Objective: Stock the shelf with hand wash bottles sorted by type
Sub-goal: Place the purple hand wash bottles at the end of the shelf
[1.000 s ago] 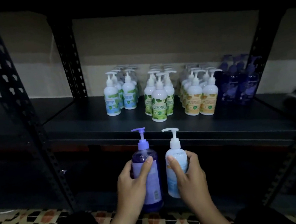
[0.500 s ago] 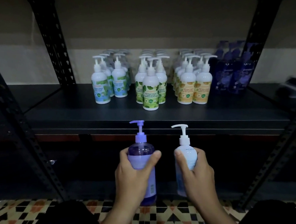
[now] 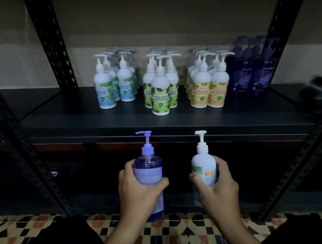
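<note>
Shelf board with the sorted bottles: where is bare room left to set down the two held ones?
The shelf is bare left of the blue-label group, and in a strip along its front edge before every group. Narrow lanes separate the green-label group, orange-label group and purple group; the right end is crowded.

A shop stockroom is suggested by the slotted metal shelf point(image 3: 156, 120) on which hand wash bottles point(image 3: 160, 94) are grouped by type.

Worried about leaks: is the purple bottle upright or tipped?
Upright: the purple bottle in the left hand has its pump pointing straight up.
</note>
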